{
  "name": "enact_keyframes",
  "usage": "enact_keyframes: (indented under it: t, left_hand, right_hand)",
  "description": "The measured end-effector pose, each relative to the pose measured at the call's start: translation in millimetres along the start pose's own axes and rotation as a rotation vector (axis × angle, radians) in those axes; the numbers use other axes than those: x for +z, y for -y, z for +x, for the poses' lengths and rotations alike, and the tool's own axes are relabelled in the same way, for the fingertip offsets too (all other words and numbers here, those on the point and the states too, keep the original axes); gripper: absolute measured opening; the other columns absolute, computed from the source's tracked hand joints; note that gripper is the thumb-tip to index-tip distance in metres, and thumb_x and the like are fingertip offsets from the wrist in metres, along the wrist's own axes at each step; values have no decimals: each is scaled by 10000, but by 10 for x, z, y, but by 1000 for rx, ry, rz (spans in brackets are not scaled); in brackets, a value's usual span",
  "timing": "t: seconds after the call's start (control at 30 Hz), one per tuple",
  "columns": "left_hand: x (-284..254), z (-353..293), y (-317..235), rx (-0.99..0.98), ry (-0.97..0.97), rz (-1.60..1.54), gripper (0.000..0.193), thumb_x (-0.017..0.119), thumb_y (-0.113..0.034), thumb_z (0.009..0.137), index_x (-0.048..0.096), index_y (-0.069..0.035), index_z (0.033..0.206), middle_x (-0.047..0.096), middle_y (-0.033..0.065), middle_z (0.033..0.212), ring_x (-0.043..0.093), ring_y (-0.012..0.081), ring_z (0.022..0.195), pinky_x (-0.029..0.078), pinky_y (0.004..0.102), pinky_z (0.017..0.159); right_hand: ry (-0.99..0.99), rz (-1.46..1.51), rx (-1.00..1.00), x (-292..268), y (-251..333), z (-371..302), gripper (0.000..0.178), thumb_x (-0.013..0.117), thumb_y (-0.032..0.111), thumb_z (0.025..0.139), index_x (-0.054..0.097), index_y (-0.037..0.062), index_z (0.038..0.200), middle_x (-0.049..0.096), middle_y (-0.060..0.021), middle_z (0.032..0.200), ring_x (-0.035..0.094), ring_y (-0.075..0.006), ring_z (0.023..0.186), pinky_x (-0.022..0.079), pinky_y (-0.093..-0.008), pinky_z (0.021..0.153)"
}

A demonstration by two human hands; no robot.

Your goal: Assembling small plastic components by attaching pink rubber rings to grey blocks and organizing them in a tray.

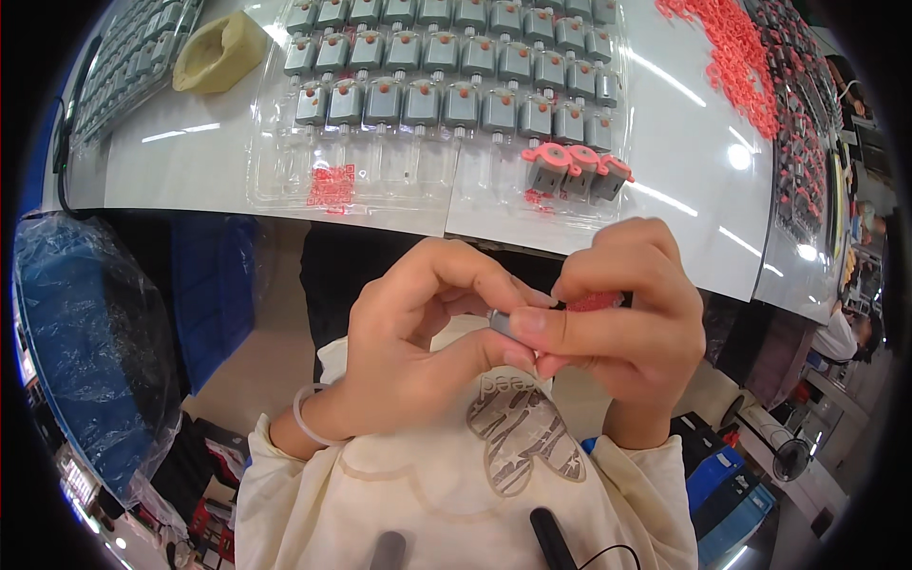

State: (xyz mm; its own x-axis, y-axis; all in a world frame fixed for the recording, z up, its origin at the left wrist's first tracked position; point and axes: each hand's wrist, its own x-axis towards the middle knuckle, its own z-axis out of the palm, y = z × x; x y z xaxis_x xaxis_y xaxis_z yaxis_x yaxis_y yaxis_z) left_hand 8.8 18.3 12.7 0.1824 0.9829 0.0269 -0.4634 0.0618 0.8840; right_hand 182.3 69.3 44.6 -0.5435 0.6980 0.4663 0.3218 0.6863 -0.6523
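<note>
In front of my chest, both hands meet around a small grey electric motor (pixel 501 324). My left hand (pixel 418 328) pinches the motor between thumb and fingers. My right hand (pixel 627 318) is closed against its other end, with a pink plastic part (pixel 595 301) partly showing between the fingers. The fingers cover much of both pieces, so how they fit together is hidden. Beyond my hands, a clear plastic tray (pixel 399 176) holds rows of similar grey motors (pixel 384 101). At its near right corner sit several motors with pink plastic caps (pixel 582 161).
A loose pile of pink parts (pixel 731 66) lies at the far right of the white table (pixel 698 190). At the far left are a yellow block with a hollow (pixel 220 53) and another motor tray (pixel 142 66). A plastic-wrapped blue chair back (pixel 90 342) stands left.
</note>
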Motion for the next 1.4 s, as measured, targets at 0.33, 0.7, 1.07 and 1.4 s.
enact_keyframes:
  t: [0.33, 0.7, 1.07, 1.4]
  left_hand:
    - [76, 66, -110, -120, -20, -30, 364, 732, 69, 698, 428, -35, 868, 610, 130, 859, 633, 203, 891, 519, 309, 784]
    - [-118, 10, -79, -151, 89, -106, 548, 721, -12, 756, 406, -13, 1204, 510, 96, 1124, 541, 178, 1073, 445, 325, 908]
    - [-736, 276, -471, 354, -368, 1270, 302, 600, -130, 838, 594, -24, 1121, 543, 134, 1213, 520, 256, 1059, 388, 330, 912]
    - [-719, 394, -310, 247, -414, 1780, 369, 585, -212, 862, 555, -97, 1211, 492, 102, 1245, 419, 294, 1165, 285, 379, 998]
  right_hand:
    - [104, 285, 157, -78, -86, -63, 268, 778, 303, 593, 721, 138, 798, 514, -10, 734, 434, -135, 657, 323, -244, 562]
    - [-1, 392, 369, 38, 7, -45, 384, 812, 276, 564, 690, 70, 865, 548, -60, 826, 537, -170, 718, 433, -261, 620]
    - [103, -148, 225, 100, -285, 480, 222, 691, 56, 678, 654, 12, 892, 524, -77, 920, 507, -186, 823, 429, -276, 693]
    - [11, -258, 197, 168, -362, 377, 213, 724, 81, 642, 639, 65, 836, 531, -58, 864, 499, -249, 769, 406, -338, 691]
